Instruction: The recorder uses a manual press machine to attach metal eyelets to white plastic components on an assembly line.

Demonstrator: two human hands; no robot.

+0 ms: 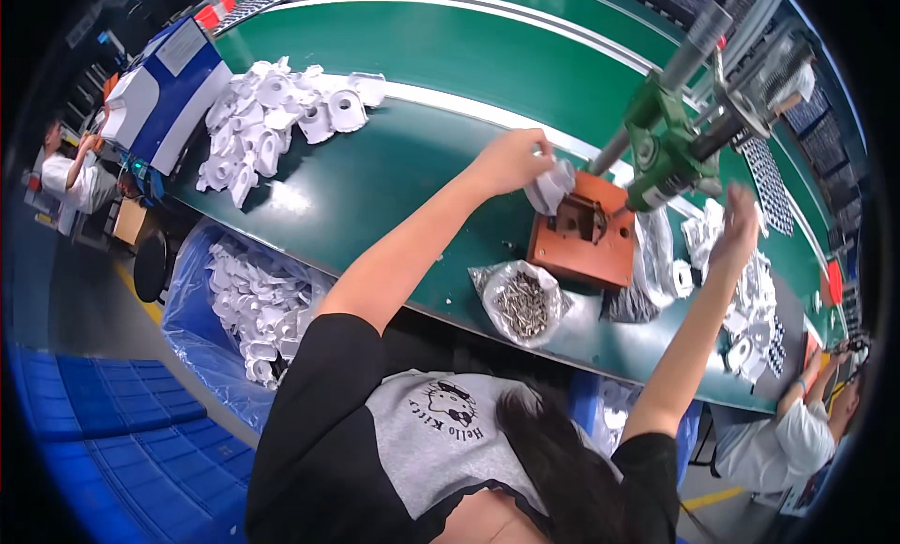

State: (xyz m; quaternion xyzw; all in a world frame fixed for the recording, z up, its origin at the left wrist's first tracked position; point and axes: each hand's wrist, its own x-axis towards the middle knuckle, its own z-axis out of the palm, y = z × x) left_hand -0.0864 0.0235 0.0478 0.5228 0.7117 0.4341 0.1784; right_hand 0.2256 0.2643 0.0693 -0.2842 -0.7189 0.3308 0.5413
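Observation:
My left hand (514,162) is closed on a white plastic part (551,188), held by the upper left edge of an orange fixture block (581,258). Over the block's right side stands a green hand press (664,150) with a metal column. Raised to the right of the press is my right hand (739,227); its fingers are blurred, and I cannot make out anything in them. In front of the block sits a bag-lined bowl of small metal pins (521,305).
White plastic parts lie heaped (258,122) at the far left and in another pile (750,300) at the right. A blue-and-white machine (169,94) stands at the left end. Below the bench is a lined bin (202,328). People work at both sides.

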